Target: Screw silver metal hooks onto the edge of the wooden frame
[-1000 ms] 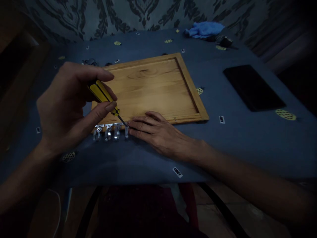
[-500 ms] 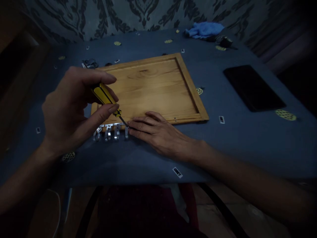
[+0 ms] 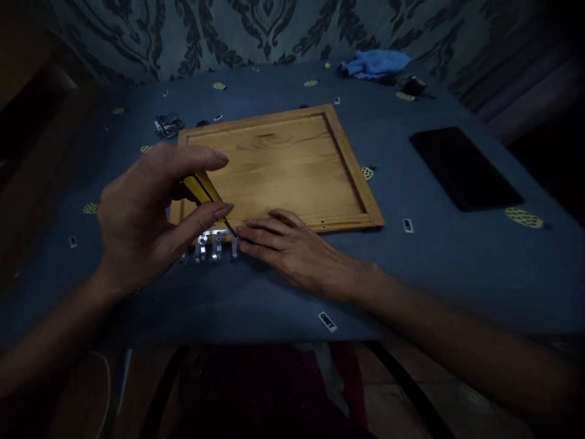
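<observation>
My left hand [image 3: 150,213] is closed around a yellow-and-black screwdriver [image 3: 206,194], its tip down at the right end of a metal hook rail [image 3: 212,242] on the near edge of a wooden board [image 3: 278,164]. My right hand [image 3: 292,247] lies flat on the blue tablecloth, fingers stretched out and touching the rail's right end beside the screwdriver tip. The left part of the rail is hidden behind my left hand.
A black phone [image 3: 464,167] lies at the right. A blue cloth [image 3: 375,62] and a small dark object [image 3: 411,84] sit at the far edge. A small metal part [image 3: 167,125] rests beyond the board's far left corner. The table's near edge [image 3: 274,335] is close below my hands.
My left hand has shifted right and lower with the screwdriver, covering more of the hook rail. The view has tilted slightly. My right hand has stayed in place.
</observation>
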Demonstrator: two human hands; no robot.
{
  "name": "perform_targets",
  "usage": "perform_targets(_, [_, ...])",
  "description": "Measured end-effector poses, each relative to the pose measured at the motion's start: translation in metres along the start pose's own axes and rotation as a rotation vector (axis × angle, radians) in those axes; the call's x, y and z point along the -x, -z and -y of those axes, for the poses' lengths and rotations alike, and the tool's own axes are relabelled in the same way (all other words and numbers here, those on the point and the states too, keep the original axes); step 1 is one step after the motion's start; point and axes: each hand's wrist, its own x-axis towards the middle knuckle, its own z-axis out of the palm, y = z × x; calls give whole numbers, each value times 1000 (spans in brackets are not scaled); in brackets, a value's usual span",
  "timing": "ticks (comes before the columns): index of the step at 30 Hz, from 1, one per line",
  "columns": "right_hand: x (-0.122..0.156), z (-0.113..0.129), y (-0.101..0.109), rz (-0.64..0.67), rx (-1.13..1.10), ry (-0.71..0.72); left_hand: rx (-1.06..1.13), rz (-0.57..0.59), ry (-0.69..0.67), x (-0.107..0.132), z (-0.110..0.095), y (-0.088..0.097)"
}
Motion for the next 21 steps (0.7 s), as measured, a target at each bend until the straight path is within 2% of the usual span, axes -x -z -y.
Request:
perform_targets(6, [1, 0, 2, 20, 4, -11, -2, 89, 17, -2, -3, 5])
perform_targets(15, [0, 0, 2, 7, -36, 10, 184, 181, 64, -6, 1, 10])
perform_targets(17, [1, 0, 2, 12, -38, 9, 217, 154, 85, -6, 0, 9])
perform_targets(21, [2, 0, 2, 12, -37, 6, 291, 1, 164, -6, -5, 7])
